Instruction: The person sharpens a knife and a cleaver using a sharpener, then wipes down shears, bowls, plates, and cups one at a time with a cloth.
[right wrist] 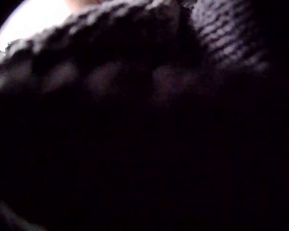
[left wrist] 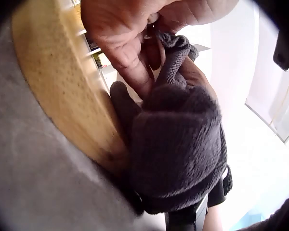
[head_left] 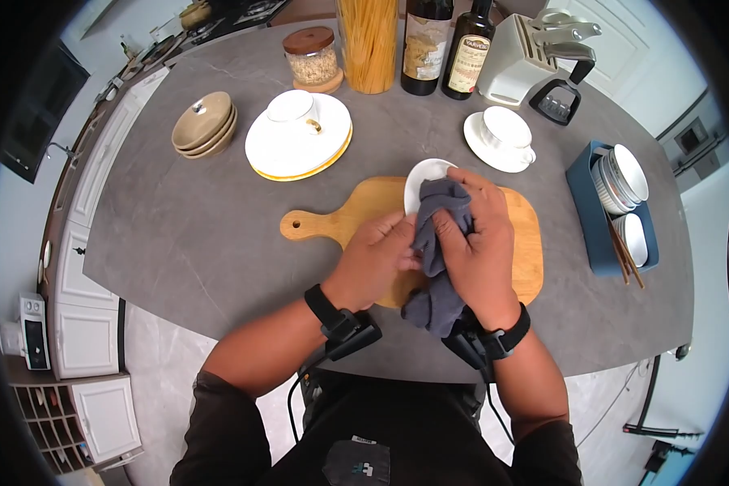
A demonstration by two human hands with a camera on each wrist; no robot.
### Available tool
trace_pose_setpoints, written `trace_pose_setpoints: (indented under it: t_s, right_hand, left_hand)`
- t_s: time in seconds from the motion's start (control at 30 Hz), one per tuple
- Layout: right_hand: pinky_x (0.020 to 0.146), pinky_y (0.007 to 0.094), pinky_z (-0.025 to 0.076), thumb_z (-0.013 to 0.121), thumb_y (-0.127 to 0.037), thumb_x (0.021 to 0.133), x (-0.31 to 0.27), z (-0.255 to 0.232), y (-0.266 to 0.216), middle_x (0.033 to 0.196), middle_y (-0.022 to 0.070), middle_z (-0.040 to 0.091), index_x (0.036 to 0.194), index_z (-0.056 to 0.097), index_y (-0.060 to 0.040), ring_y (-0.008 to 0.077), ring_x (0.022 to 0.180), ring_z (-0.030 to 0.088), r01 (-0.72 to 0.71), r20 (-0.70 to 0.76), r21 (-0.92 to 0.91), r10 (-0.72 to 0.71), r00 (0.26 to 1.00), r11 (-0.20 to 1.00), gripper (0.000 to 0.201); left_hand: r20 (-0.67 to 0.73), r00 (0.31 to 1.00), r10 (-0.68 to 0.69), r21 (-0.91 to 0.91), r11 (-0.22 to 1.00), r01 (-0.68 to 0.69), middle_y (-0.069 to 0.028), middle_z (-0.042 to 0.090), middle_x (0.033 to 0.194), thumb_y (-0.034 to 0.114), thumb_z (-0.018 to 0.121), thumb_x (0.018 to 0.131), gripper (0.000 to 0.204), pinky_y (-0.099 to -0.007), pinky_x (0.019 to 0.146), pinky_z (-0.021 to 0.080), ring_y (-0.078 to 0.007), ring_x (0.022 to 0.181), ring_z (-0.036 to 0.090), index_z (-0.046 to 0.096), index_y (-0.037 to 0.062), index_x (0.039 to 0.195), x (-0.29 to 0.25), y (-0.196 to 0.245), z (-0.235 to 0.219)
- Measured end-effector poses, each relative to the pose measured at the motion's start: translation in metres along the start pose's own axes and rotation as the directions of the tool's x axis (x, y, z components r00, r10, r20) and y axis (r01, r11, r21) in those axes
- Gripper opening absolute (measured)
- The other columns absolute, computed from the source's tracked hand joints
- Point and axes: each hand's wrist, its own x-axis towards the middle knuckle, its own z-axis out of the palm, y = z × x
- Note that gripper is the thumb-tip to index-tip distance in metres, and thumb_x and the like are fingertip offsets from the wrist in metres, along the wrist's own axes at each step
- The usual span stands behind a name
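A small white dish (head_left: 426, 173) is held up over the wooden board (head_left: 526, 243), tilted, its lower part behind a dark grey cloth (head_left: 439, 301). The right hand (head_left: 484, 247) grips the cloth against the dish, thumb on the cloth and fingers at the dish's far rim. On the other side the left hand (head_left: 374, 257) pinches the dish's near left edge beside the cloth. In the left wrist view the bunched cloth (left wrist: 176, 139) hangs below the left hand (left wrist: 130, 33). Dark cloth (right wrist: 226, 33) covers most of the right wrist view.
Brown bowls (head_left: 202, 121), white plates (head_left: 332, 146) with a cup (head_left: 290, 106), and a cup (head_left: 506, 128) on a saucer (head_left: 479, 154) stand beyond the board. Farther back are a jar (head_left: 309, 58), pasta (head_left: 368, 49), bottles (head_left: 466, 61) and a knife block (head_left: 512, 61). A blue bin (head_left: 593, 219) holds dishes at right.
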Motion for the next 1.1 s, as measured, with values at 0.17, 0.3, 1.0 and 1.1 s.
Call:
trace_pose_setpoints:
  t_s: [0.17,0.3,1.0,1.1]
  right_hand:
    - [0.099,0.0443,0.049,0.077,-0.002,0.081,0.006,-0.009,0.001,0.126,0.0181,0.067,0.112,0.07,0.0014,0.0396,0.116,0.061,-0.098,-0.048,-0.002,0.098,0.994,0.995,0.033]
    - [0.101,0.045,0.048,0.08,-0.006,0.079,0.005,-0.009,-0.014,0.131,0.0188,0.065,0.115,0.069,0.0001,0.0403,0.121,0.058,0.01,0.021,-0.073,-0.009,1.0,0.997,0.038]
    - [0.118,0.043,0.041,0.096,-0.009,0.068,-0.009,-0.04,0.019,0.157,0.0211,0.048,0.14,0.061,-0.0066,0.0382,0.143,0.048,-0.207,0.325,0.101,0.165,0.931,0.973,0.08]
    - [0.113,0.0384,0.044,0.092,-0.005,0.073,-0.002,-0.052,0.033,0.148,0.0186,0.055,0.138,0.062,-0.0032,0.0301,0.135,0.054,-0.351,0.366,0.191,0.265,0.892,0.917,0.072]
  left_hand:
    - [0.191,0.981,0.042,0.292,0.951,-0.097,-0.0022,0.069,0.112,0.029,0.05,0.114,0.035,-0.0271,0.087,0.055,-0.0074,0.096,0.064,0.062,-0.0005,0.128,-0.009,0.002,0.003]
    - [0.35,0.93,0.115,0.403,0.878,-0.26,-0.0026,0.068,0.114,0.027,0.053,0.112,0.035,-0.0277,0.091,0.054,-0.0074,0.1,0.062,0.059,-0.0024,0.131,-0.004,-0.014,-0.008]
    - [0.01,0.997,-0.071,-0.061,0.996,0.072,-0.0107,0.07,0.117,0.032,0.054,0.112,0.038,-0.0371,0.093,0.06,-0.0183,0.101,0.072,0.059,-0.0017,0.129,0.001,0.016,-0.006]
    - [-0.008,0.999,-0.051,-0.048,0.998,0.051,-0.0127,0.07,0.118,0.033,0.053,0.113,0.04,-0.0379,0.093,0.061,-0.0204,0.1,0.073,0.058,-0.0027,0.13,0.002,0.02,-0.007]
